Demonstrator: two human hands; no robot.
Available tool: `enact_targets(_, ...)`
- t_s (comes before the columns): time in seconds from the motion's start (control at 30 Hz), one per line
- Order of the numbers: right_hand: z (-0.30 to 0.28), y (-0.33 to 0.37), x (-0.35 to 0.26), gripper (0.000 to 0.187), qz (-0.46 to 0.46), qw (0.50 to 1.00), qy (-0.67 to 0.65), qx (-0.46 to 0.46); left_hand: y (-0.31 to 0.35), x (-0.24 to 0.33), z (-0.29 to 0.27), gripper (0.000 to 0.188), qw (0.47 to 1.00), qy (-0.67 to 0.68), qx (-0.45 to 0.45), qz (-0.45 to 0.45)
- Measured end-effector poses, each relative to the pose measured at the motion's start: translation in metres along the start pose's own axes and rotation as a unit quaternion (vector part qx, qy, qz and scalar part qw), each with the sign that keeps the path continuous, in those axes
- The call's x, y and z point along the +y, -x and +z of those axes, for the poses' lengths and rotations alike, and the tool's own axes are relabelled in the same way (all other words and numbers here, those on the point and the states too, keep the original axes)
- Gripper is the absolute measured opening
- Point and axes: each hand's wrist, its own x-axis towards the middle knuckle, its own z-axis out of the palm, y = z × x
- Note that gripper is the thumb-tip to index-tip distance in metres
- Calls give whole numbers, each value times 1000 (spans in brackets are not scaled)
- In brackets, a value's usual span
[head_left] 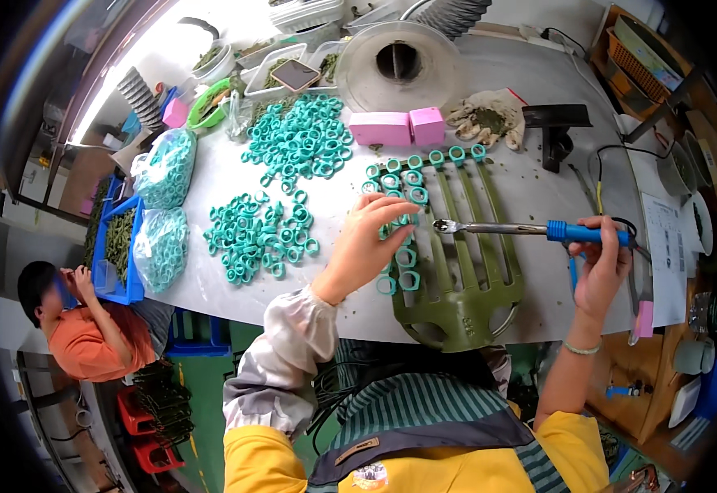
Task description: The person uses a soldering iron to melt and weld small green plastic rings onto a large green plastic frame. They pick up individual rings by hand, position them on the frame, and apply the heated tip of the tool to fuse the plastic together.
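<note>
My right hand (605,267) is wrapped round the blue handle of a soldering iron (572,232). Its metal shaft points left, and the spoon-like tip (446,226) is just right of my left fingers. My left hand (362,242) reaches over the left side of an olive-green slotted frame (461,316). Its thumb and forefinger close on a teal ring (408,220), partly hidden by the fingers. More teal rings (408,258) stand in rows along the frame's left side and far edge.
Two heaps of loose teal rings (260,234) lie left of the frame. Pink blocks (380,129), a soiled glove (490,119) and a funnel-shaped hood (403,70) are beyond it. Filled plastic bags (165,168) stand at the left, where another person (99,341) sits.
</note>
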Motion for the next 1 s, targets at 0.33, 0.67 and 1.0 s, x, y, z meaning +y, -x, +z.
enact_targets(0.33, 12, 4, 20, 26, 18, 999, -20, -27, -14, -16, 39, 29, 999, -45, -21, 9)
enact_targets(0.67, -11, -1, -4, 25, 12, 999, -22, 21, -10, -38, -10, 19, 992, 52, 66, -96)
enact_targets(1.0, -7, 2, -8, 26, 10, 1000, -21, -10, 57, -113, -85, 32, 957, -275, -40, -82)
